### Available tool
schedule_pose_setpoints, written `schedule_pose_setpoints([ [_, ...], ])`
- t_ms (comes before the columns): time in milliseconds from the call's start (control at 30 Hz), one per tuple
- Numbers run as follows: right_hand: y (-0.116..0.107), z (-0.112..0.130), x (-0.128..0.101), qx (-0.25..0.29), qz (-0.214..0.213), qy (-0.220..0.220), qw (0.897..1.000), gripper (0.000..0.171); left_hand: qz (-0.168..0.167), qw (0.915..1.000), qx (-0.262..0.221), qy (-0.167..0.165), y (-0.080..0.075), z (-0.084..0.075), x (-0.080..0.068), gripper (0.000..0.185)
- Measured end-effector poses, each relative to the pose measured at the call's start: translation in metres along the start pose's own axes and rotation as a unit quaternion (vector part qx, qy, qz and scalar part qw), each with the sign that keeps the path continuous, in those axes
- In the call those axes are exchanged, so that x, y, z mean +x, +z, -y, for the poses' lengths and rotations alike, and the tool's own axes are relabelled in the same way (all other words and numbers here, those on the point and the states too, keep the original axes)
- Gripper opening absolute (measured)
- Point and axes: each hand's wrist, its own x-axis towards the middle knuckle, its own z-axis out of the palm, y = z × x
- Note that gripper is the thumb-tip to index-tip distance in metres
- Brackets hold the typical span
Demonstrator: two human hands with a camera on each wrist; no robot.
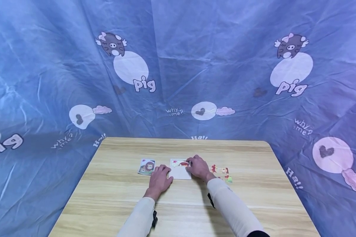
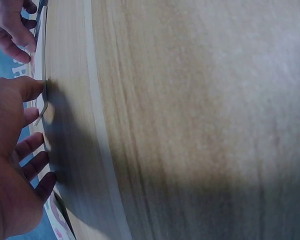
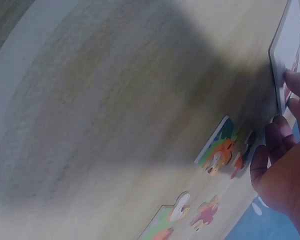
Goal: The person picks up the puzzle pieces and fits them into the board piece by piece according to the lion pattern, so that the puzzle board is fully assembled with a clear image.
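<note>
A white puzzle board (image 1: pixel 180 172) lies flat in the middle of the wooden table (image 1: pixel 184 210). My left hand (image 1: pixel 162 172) rests with straight, spread fingers on the table at the board's left edge, and its thumb (image 2: pixel 27 87) touches that edge. At the board's upper right corner my right hand (image 1: pixel 191 164) pinches a reddish puzzle piece (image 1: pixel 184 163) against the board. In the right wrist view a fingertip (image 3: pixel 295 79) of the right hand (image 3: pixel 282 175) touches the board (image 3: pixel 289 45).
A lion picture card (image 1: pixel 146 166) lies left of the board. Several loose coloured pieces (image 1: pixel 222 172) sit just right of the right hand, also seen close up as pieces (image 3: pixel 219 148). A blue printed cloth (image 1: pixel 178 65) surrounds the table.
</note>
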Motion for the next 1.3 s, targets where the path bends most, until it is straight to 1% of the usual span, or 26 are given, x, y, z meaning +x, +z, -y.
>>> schedule_pose_setpoints([
  [233,0.002,0.0,0.0,0.004,-0.002,0.014,1.0,0.038,0.004,1.0,-0.002,-0.001,0.0,-0.002,-0.001,0.038],
  [400,-0.004,-0.004,-0.002,0.031,-0.009,0.005,0.999,0.036,0.006,1.0,-0.001,0.001,-0.001,-0.002,-0.001,0.038],
  [567,-0.012,-0.018,-0.005,0.039,-0.02,-0.002,0.999,0.031,0.007,1.0,0.0,-0.003,-0.001,-0.001,-0.001,0.038],
  [733,-0.02,-0.034,-0.01,0.049,-0.011,-0.012,0.999,0.031,0.007,1.0,-0.002,-0.003,-0.002,-0.001,-0.002,0.038],
  [933,-0.023,-0.05,-0.016,0.034,-0.004,-0.032,0.999,0.033,0.009,0.9999,-0.006,-0.005,-0.003,-0.001,-0.003,0.039],
  [1067,-0.024,-0.055,-0.02,0.037,0.002,-0.035,0.999,0.033,0.007,0.9999,-0.005,-0.005,-0.002,0.0,-0.003,0.039],
  [1300,-0.029,-0.058,-0.025,0.043,0.008,-0.055,0.998,0.034,0.005,1.0,-0.003,-0.006,-0.001,-0.001,-0.003,0.038],
])
